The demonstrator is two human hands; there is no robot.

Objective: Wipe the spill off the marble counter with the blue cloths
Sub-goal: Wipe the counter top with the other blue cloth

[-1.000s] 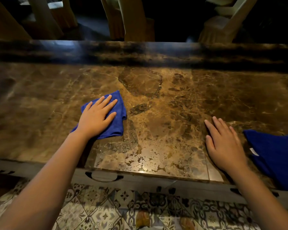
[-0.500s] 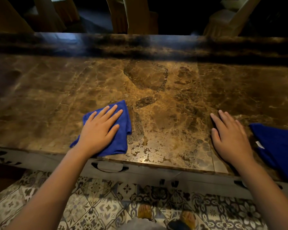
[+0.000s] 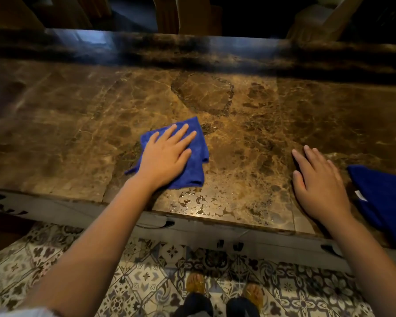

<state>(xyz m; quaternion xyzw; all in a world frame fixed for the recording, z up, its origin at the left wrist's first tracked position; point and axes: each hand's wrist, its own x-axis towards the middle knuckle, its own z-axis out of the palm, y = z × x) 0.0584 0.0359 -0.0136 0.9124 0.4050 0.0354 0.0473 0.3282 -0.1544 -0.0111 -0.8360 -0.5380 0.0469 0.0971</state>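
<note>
My left hand [image 3: 167,156] lies flat, fingers spread, pressing a folded blue cloth [image 3: 196,161] onto the brown marble counter [image 3: 66,124]. The cloth sits near the counter's front edge, left of centre. A wet, shiny patch of spill [image 3: 206,202] glistens just in front and to the right of it, along the near edge. My right hand [image 3: 318,181] rests flat and empty on the marble, fingers apart. A second blue cloth [image 3: 384,197] with a white tag lies bunched right of that hand, not touching it.
A raised dark marble ledge [image 3: 192,51] runs along the counter's far side, with wooden chair legs [image 3: 199,14] behind it. Patterned floor tiles [image 3: 146,277] and my feet [image 3: 224,287] show below the near edge. A darker oval mark [image 3: 201,94] lies beyond the cloth.
My left hand slid the cloth toward the near edge, then to the right, closer to the wet patch. The right hand stayed flat in place.
</note>
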